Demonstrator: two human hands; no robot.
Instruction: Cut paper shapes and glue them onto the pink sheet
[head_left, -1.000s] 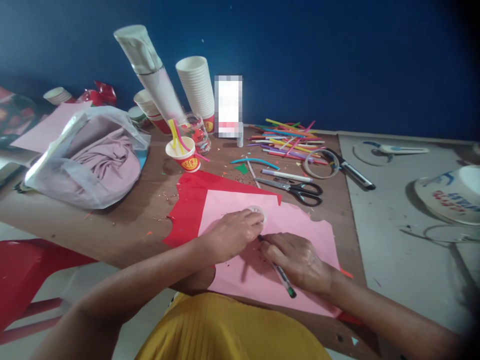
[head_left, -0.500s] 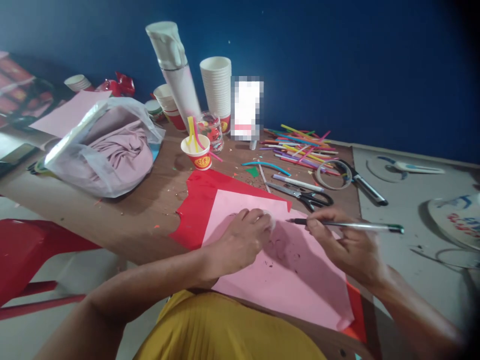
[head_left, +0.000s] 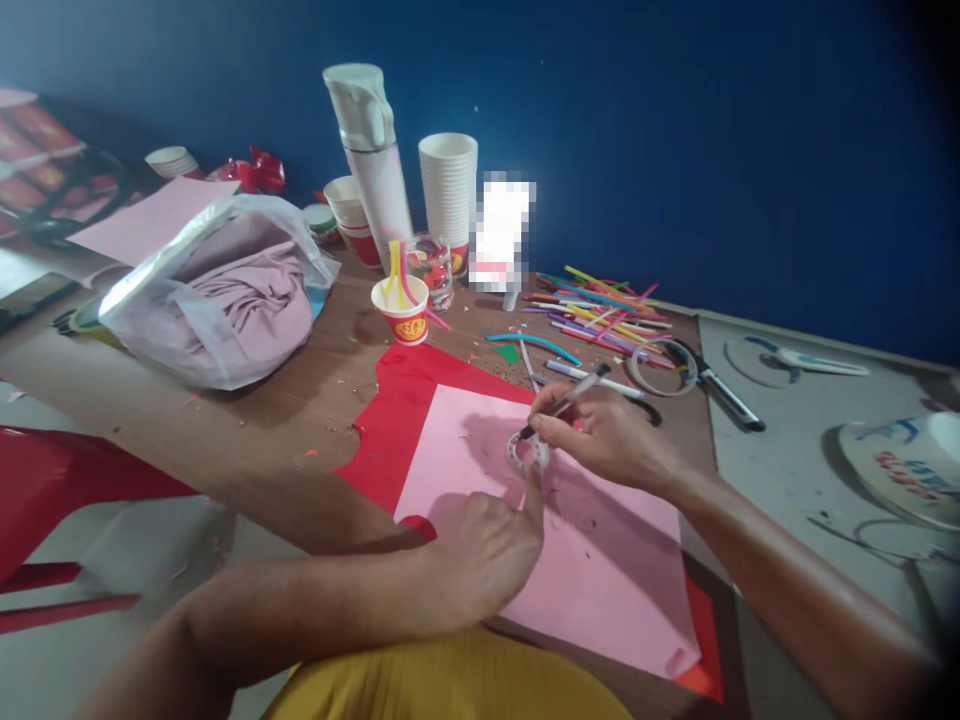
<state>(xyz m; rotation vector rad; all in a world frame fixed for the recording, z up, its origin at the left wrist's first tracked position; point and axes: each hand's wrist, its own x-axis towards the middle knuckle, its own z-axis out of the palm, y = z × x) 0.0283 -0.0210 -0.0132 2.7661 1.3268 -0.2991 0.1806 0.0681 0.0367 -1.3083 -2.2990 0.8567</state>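
Note:
A pink paper sheet (head_left: pixel 600 560) lies on a red sheet (head_left: pixel 405 400) at the table's near edge. A small clear ring of tape (head_left: pixel 525 452) rests on the pink sheet. My right hand (head_left: pixel 600 435) is closed on a pen (head_left: pixel 564 402), whose tip touches the ring. My left hand (head_left: pixel 480 555) lies on the pink sheet just below the ring, fingers curled, with the thumb stretched up to the ring's edge.
Behind are scissors (head_left: pixel 645 410), a tape roll (head_left: pixel 664 365), coloured straws (head_left: pixel 600 300), a paper cup with straws (head_left: pixel 401 310), stacked cups (head_left: pixel 448 195), and a plastic bag with cloth (head_left: pixel 225 295). A grey mat (head_left: pixel 795 440) lies at the right. A red chair (head_left: pixel 52 490) stands at the left.
My right hand swung the pen from lying level in the air down to the tape ring. My left hand slid off the ring toward me, leaving it uncovered.

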